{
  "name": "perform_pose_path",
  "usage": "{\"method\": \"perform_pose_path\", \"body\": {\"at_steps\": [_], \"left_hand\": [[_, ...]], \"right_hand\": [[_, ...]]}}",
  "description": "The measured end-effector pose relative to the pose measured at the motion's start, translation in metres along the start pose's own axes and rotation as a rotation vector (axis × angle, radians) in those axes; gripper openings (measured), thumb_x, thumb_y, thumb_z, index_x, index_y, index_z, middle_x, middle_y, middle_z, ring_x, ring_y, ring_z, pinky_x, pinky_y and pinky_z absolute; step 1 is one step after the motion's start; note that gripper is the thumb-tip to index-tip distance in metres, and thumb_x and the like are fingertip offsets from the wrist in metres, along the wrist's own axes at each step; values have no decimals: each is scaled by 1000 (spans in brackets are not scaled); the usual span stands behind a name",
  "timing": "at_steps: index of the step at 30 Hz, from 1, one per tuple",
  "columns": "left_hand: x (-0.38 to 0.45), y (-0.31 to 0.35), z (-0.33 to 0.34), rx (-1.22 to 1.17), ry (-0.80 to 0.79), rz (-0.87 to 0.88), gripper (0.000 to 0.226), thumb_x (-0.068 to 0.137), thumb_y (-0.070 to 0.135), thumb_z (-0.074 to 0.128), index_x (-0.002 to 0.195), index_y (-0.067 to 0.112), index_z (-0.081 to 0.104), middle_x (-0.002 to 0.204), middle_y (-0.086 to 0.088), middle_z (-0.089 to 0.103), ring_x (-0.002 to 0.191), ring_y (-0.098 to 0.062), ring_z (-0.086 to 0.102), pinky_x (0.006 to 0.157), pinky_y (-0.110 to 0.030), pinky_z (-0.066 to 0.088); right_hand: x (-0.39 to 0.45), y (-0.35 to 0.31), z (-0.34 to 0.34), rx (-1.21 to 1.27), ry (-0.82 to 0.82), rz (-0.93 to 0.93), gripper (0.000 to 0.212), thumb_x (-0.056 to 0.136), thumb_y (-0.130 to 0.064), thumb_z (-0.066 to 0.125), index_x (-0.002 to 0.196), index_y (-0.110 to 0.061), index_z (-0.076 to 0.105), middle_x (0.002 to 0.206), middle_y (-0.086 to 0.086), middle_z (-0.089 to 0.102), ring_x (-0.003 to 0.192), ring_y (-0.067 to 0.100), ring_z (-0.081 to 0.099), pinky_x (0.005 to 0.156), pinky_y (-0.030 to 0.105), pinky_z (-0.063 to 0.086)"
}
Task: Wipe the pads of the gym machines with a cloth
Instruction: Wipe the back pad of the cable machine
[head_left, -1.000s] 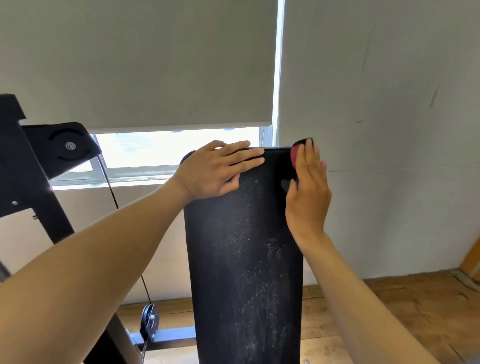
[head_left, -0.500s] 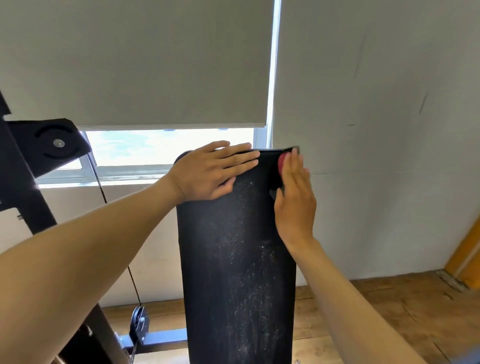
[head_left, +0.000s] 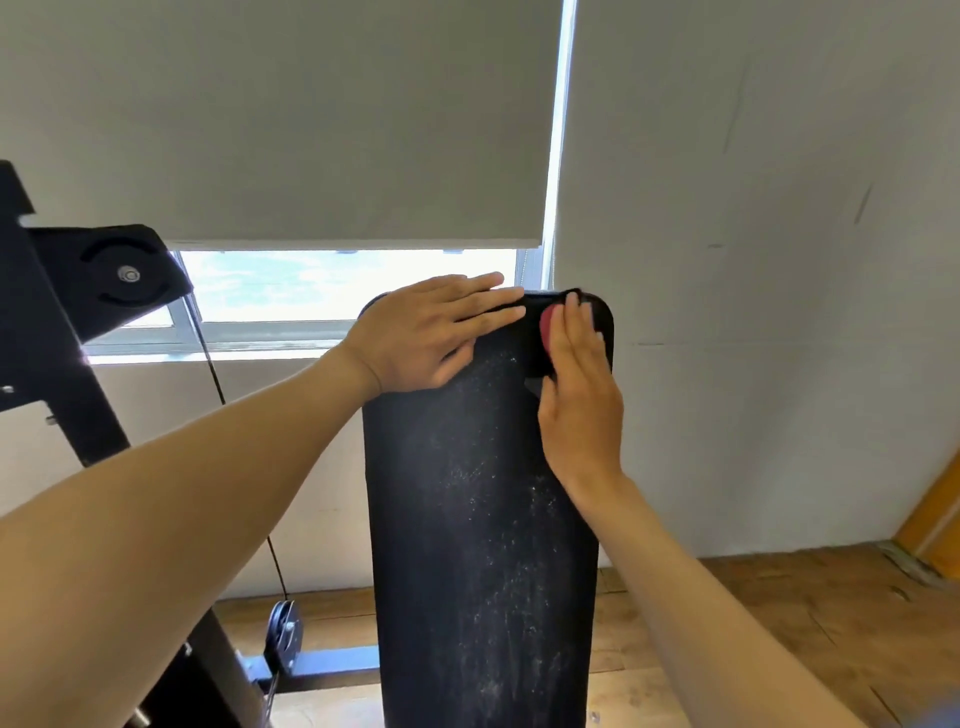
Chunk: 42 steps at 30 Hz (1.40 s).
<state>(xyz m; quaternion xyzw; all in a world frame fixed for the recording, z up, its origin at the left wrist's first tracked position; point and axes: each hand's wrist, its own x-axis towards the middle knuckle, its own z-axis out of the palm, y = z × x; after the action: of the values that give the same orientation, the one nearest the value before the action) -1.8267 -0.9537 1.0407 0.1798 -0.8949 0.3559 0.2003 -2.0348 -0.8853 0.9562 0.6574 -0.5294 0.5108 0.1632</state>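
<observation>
A tall black back pad (head_left: 483, 519) stands upright in front of me, speckled with pale dust marks down its face. My left hand (head_left: 431, 338) lies flat on the pad's top left corner, fingers stretched across the upper edge, holding nothing. My right hand (head_left: 582, 405) presses a cloth (head_left: 546, 325) against the pad near its top right corner. Only a red patch and a dark fold of the cloth show from under my fingers and thumb.
A black machine frame (head_left: 47, 338) with a pulley bracket (head_left: 119, 275) and a cable (head_left: 208, 364) stands at the left. A lower pulley (head_left: 284, 634) sits on the base bar. Behind are a window (head_left: 337, 286) with a blind, a grey wall and a wooden floor (head_left: 779, 623).
My right hand has slid the cloth left from the pad's right edge onto its face, baring the top right corner. My left hand stays flat on the top left.
</observation>
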Motion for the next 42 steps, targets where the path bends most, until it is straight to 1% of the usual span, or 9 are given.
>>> {"method": "perform_pose_path", "body": {"at_steps": [3, 6, 11, 15, 20, 26, 34, 39, 42], "left_hand": [[-1, 2, -1, -14, 19, -61, 53, 105, 18, 38, 157, 12, 41, 163, -6, 39, 152, -28, 35, 121, -45, 35], [-1, 2, -5, -21, 76, -173, 52, 103, 14, 39, 154, 8, 45, 160, -8, 44, 150, -29, 38, 122, -44, 33], [-2, 4, -6, -12, 74, -220, 53, 99, 13, 37, 150, 6, 50, 156, -9, 49, 147, -30, 43, 123, -44, 32], [-1, 5, -6, -20, 87, -232, 53, 98, 11, 39, 149, 5, 52, 152, -10, 53, 144, -30, 47, 120, -44, 36], [-3, 5, -4, -28, 87, -231, 51, 98, 11, 39, 147, 4, 53, 150, -12, 55, 142, -31, 49, 119, -46, 39], [-3, 7, -6, -49, 90, -302, 50, 100, 12, 40, 149, 4, 51, 154, -12, 51, 146, -30, 44, 124, -44, 31], [-63, 21, -15, -40, -16, -426, 74, 107, 55, 32, 166, 14, 11, 173, -3, 7, 160, -18, 3, 129, -46, 15], [-80, 10, -20, -107, -125, -431, 116, 86, 87, 46, 166, 17, -1, 174, 1, -6, 159, -18, -7, 129, -49, 15], [-80, 4, -20, -124, -198, -402, 136, 72, 97, 50, 165, 15, -5, 173, 0, -10, 159, -21, -11, 129, -51, 13]], "right_hand": [[-36, 2, 22, -63, -88, 4, 74, 99, -8, 60, 163, -11, 21, 171, 3, 14, 159, 16, 7, 127, 36, 13], [-64, -1, 19, -31, -97, -12, 60, 103, -16, 48, 160, -11, 32, 168, 2, 25, 156, 19, 20, 124, 43, 28], [-15, -18, -2, 83, 83, 20, 64, 99, 5, 48, 159, -6, 30, 167, -2, 19, 156, 22, 20, 125, 44, 25], [-11, -22, 22, -5, -15, -17, 75, 96, 5, 59, 161, -7, 25, 170, 7, 19, 158, 20, 12, 128, 36, 9], [-50, -17, 22, -38, -92, -55, 75, 93, 0, 67, 159, -7, 32, 167, 7, 28, 156, 23, 22, 125, 43, 25], [9, -38, -3, 46, -15, -47, 70, 95, 11, 48, 160, -5, 26, 166, 0, 13, 155, 18, 16, 128, 43, 17], [-27, -41, -1, -36, -251, -24, 75, 100, 0, 60, 163, -12, 21, 171, 2, 14, 157, 18, 9, 127, 42, 21], [19, -83, -11, 85, -179, 37, 72, 105, 0, 46, 163, -19, 10, 168, -10, 1, 153, 9, -3, 125, 28, 7], [14, -92, 14, -8, -253, -74, 78, 103, 0, 52, 163, -16, 5, 172, 1, -2, 156, 13, -10, 129, 35, 5]]}}
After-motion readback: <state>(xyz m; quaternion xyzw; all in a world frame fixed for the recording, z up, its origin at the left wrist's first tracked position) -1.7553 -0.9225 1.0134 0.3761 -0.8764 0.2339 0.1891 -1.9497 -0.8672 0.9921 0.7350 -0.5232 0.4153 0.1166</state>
